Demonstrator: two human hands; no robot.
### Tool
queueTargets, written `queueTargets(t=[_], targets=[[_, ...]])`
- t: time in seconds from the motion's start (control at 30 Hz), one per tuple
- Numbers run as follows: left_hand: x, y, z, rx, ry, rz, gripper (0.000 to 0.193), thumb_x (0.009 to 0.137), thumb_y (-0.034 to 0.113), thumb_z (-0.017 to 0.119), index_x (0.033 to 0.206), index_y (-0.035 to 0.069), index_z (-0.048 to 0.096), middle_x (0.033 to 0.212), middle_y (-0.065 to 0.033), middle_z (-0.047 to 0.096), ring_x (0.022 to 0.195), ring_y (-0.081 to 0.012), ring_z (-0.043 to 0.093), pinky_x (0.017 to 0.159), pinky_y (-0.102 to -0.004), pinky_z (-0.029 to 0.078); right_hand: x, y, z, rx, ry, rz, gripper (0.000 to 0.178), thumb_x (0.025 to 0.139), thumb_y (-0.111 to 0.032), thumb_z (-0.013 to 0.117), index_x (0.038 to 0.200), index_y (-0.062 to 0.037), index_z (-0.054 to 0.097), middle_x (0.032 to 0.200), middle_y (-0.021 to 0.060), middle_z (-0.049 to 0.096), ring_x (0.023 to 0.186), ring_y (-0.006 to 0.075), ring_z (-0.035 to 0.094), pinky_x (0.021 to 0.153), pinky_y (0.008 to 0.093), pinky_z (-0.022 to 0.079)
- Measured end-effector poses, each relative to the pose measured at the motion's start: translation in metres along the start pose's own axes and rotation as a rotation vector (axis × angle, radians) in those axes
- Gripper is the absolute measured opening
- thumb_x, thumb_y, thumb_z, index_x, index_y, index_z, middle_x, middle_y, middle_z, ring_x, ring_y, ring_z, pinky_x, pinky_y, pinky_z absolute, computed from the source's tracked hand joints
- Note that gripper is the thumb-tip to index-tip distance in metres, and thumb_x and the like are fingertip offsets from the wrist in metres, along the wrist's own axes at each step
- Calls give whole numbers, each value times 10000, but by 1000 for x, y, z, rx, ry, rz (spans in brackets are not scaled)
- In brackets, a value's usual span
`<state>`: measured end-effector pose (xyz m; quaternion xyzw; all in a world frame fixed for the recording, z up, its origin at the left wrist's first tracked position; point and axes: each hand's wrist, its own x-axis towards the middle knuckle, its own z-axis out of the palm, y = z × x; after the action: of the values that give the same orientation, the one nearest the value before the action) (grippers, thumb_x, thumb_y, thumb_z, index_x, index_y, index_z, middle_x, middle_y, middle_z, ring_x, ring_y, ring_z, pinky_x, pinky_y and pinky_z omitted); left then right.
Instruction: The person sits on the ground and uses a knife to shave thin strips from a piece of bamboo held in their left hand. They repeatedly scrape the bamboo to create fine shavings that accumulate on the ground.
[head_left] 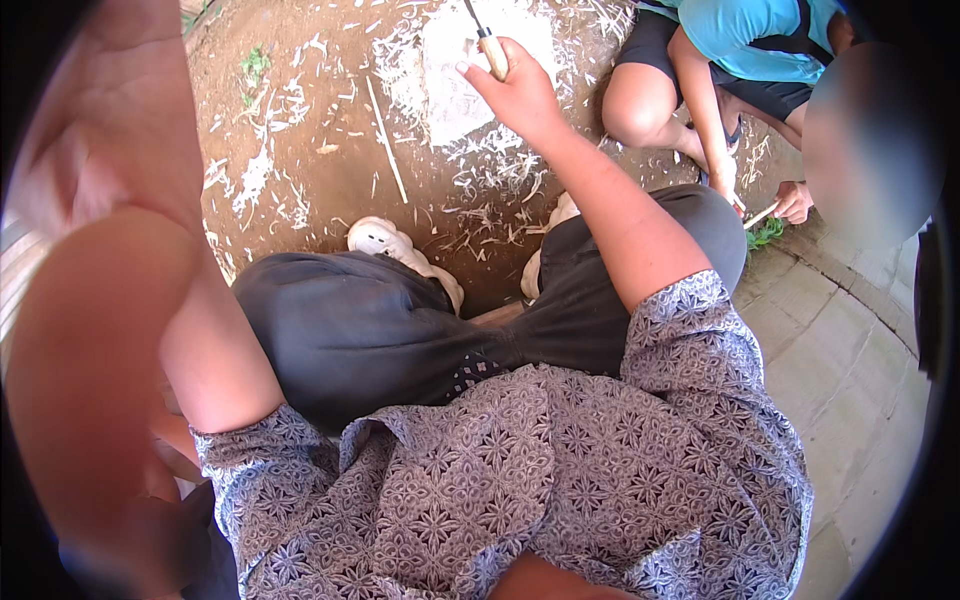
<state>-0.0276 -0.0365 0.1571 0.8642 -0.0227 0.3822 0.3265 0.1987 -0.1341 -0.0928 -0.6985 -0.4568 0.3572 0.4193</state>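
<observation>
My right hand (524, 98) reaches out ahead, over the shavings. Its fingers are closed around a tool with a pale wooden handle (494, 58), a dark collar and a thin metal shaft that runs past the upper edge of the picture. My left hand (115, 185) is raised close to the camera at the left, large and blurred; its fingers cannot be made out, nor whether it holds anything. Below the tool, a white sheet (452, 115) lies on the ground among pale shavings (400, 75).
A thin pale strip (386, 140) lies on the brown soil. My white shoes (390, 240) are in front of me. At the right, a crouching person in a teal shirt (745, 35) holds a thin stick (761, 215) in both hands, beside grey paving (830, 340).
</observation>
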Motion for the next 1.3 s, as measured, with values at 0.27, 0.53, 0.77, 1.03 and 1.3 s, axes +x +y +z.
queueTargets(t=[0.27,0.53,0.77,1.03,1.3], targets=[[-22,51,36,77,-238,21,673,998,563,452,1442,61,517,1239,-130,636,1103,-217,597,919,-336,499,1,4,0,11,-29,3,407,894,-301,775,1203,-63,659,868,59,696,765,130,633,736,308,526],[-8,26,34,182,-323,14,633,959,514,562,1405,65,544,1238,-138,648,1094,-227,610,918,-344,507,3,6,3,0,-63,35,394,889,-279,765,1202,-68,654,834,59,692,727,130,634,713,312,522],[-1,23,25,164,-258,30,610,925,471,658,1374,68,567,1238,-145,659,1087,-235,621,917,-351,515,2,9,5,54,-29,-64,375,885,-281,769,1185,-85,657,803,28,669,705,96,601,683,293,505],[-9,-16,49,334,-307,-440,410,877,292,784,1192,53,672,1073,-156,715,952,-266,682,844,-365,546,4,10,13,134,-22,-73,367,901,-260,759,1191,-64,647,868,55,694,769,122,637,728,304,526],[-21,-65,76,235,-170,-672,146,918,166,700,954,26,718,903,-201,709,830,-350,692,745,-423,543,-1,3,5,103,-26,26,350,951,-286,700,1180,-27,650,897,84,708,800,149,653,750,321,527]])
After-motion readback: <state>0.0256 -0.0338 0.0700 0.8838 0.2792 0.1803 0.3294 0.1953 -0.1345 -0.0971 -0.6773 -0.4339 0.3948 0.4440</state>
